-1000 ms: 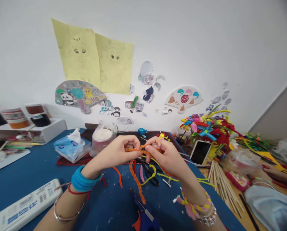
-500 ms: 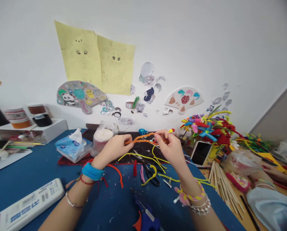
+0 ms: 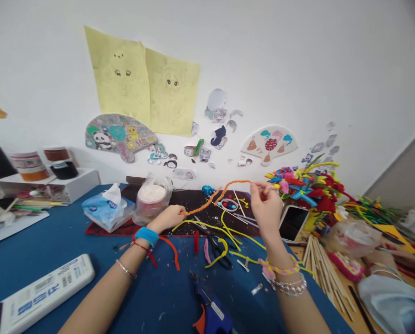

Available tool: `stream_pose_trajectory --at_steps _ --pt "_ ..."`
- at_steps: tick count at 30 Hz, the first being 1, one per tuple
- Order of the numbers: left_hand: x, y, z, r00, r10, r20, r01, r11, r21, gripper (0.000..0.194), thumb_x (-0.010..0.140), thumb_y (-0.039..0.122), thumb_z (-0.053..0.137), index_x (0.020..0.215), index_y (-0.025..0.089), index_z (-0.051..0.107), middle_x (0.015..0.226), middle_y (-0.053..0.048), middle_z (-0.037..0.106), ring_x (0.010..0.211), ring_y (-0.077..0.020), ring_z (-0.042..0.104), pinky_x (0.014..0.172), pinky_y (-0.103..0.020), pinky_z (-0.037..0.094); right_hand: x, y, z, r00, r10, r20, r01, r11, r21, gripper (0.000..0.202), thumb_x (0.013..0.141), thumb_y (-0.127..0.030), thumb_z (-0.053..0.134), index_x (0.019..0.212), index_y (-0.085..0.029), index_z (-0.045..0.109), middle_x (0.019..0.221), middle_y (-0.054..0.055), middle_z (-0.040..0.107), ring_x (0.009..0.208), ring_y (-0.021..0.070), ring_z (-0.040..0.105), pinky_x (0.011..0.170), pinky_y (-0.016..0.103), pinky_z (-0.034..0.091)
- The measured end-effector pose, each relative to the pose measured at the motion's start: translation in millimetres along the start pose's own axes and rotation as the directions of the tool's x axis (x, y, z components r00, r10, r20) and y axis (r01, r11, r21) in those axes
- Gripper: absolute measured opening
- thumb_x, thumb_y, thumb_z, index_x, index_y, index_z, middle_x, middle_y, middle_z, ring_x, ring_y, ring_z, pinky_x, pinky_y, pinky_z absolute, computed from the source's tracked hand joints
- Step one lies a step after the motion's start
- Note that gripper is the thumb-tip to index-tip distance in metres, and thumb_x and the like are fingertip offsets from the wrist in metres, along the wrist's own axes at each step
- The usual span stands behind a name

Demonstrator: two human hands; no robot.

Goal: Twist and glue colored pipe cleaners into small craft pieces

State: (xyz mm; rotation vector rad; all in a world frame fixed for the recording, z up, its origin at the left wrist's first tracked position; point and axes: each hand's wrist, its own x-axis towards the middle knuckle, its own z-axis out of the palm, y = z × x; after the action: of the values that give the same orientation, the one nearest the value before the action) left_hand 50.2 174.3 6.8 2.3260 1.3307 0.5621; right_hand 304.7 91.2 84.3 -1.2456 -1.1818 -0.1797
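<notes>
My left hand (image 3: pixel 170 218) is closed on the end of an orange fuzzy stem (image 3: pixel 201 207) near the table's middle. Farther right and a little higher, my right hand (image 3: pixel 266 199) pinches another orange stem (image 3: pixel 233 183), which arches leftward. The free ends of both stems come close together between my hands; whether they touch is unclear. Below them lie yellow stems (image 3: pixel 207 225), black-handled scissors (image 3: pixel 218 253), a short red piece (image 3: pixel 196 242) and a pink piece (image 3: pixel 206 251) on the blue table.
A blue glue gun (image 3: pixel 210 311) lies at the front. On the left are a tissue pack (image 3: pixel 108 208), a wrapped jar (image 3: pixel 152 197) and a white box (image 3: pixel 47 292). At right stand a phone (image 3: pixel 293 222), wooden sticks (image 3: pixel 327 273), colourful stem flowers (image 3: pixel 305 185); another person's arm (image 3: pixel 381 264) shows.
My hands have moved apart, the left one down and leftward, the right one rightward. The orange strands, earlier together between both hands, now show as two separate lengths.
</notes>
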Motion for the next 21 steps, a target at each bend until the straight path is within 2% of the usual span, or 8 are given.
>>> stream_pose_trajectory --at_steps 3,5,8,12,15,17,19,21 --pt "4.0 -10.0 15.9 0.998 -0.062 0.005 0.062 0.998 -0.01 0.022 0.087 0.032 0.053 0.075 0.014 0.057 0.07 0.0 0.058 0.065 -0.0133 0.054 0.066 -0.03 0.043 1.2 -4.7 -4.6 0.96 -0.009 -0.279 -0.004 0.999 -0.046 0.027 0.083 -0.04 0.05 0.083 -0.015 0.057 0.065 0.003 0.052 0.053 0.0139 0.049 0.053 0.027 0.044" --pt "5.1 -13.8 23.2 0.996 -0.094 0.006 0.094 0.995 -0.036 0.02 0.085 0.033 0.055 0.081 0.014 0.058 0.072 0.001 0.058 0.065 -0.0131 0.055 0.066 -0.03 0.045 0.4 -9.2 -6.6 0.945 -0.003 -0.327 -0.007 1.0 -0.029 0.026 0.084 -0.04 0.049 0.085 -0.015 0.056 0.061 0.001 0.048 0.049 0.0132 0.045 0.048 0.026 0.041" --pt "6.0 -16.6 25.2 0.99 -0.134 -0.037 0.13 0.987 -0.095 0.018 0.082 0.029 0.059 0.092 0.014 0.057 0.073 0.001 0.057 0.064 -0.0135 0.055 0.066 -0.031 0.045 -6.8 -16.8 -3.7 0.979 -0.006 -0.205 0.006 1.0 0.0 0.026 0.083 -0.04 0.05 0.083 -0.015 0.055 0.06 0.001 0.049 0.048 0.013 0.045 0.047 0.025 0.04" --pt "7.1 -9.0 11.4 0.979 -0.138 -0.149 0.101 0.968 -0.232 0.025 0.072 0.019 0.064 0.095 0.014 0.057 0.082 -0.004 0.059 0.079 -0.0183 0.056 0.077 -0.033 0.043 -22.8 -21.3 10.2 0.998 -0.067 -0.014 0.066 0.997 -0.05 0.022 0.083 -0.037 0.051 0.079 -0.016 0.057 0.057 -0.001 0.05 0.048 0.0126 0.046 0.051 0.025 0.039" --pt "3.8 13.6 -1.9 0.983 -0.086 -0.163 0.013 0.915 -0.402 0.022 0.079 0.027 0.054 0.097 0.014 0.058 0.091 -0.008 0.061 0.087 -0.0197 0.056 0.081 -0.032 0.042 -32.0 -18.8 21.2 0.993 -0.105 0.046 0.109 0.989 -0.097 0.022 0.084 -0.036 0.049 0.076 -0.017 0.058 0.059 0.0 0.052 0.05 0.013 0.047 0.056 0.025 0.04" --pt "-1.6 34.8 -6.4 0.993 -0.017 -0.119 -0.049 0.846 -0.531 0.031 0.086 0.035 0.043 0.103 0.013 0.057 0.096 -0.01 0.063 0.089 -0.0187 0.058 0.08 -0.031 0.044 -35.8 -16.7 26.5 0.989 -0.118 0.084 0.126 0.987 -0.099 0.022 0.085 -0.035 0.048 0.077 -0.017 0.058 0.063 0.001 0.055 0.052 0.013 0.048 0.057 0.025 0.04" --pt "-8.3 55.4 -6.0 0.996 0.052 -0.07 -0.085 0.767 -0.636 0.038 0.09 0.041 0.035 0.107 0.013 0.055 0.096 -0.01 0.064 0.088 -0.0175 0.06 0.078 -0.03 0.046 -38.4 -16.0 30.1 0.985 -0.125 0.122 0.137 0.986 -0.092 0.021 0.085 -0.035 0.048 0.079 -0.017 0.058 0.066 0.001 0.056 0.051 0.0125 0.049 0.056 0.024 0.04" --pt "-14.4 70.6 -1.8 0.995 0.09 -0.042 -0.093 0.708 -0.7 0.04 0.09 0.042 0.033 0.106 0.013 0.054 0.087 -0.009 0.064 0.079 -0.0152 0.06 0.072 -0.028 0.047 -40.6 -16.6 31.9 0.979 -0.128 0.158 0.143 0.986 -0.088 0.021 0.084 -0.036 0.05 0.081 -0.017 0.057 0.067 0.001 0.057 0.051 0.0118 0.048 0.056 0.024 0.039"
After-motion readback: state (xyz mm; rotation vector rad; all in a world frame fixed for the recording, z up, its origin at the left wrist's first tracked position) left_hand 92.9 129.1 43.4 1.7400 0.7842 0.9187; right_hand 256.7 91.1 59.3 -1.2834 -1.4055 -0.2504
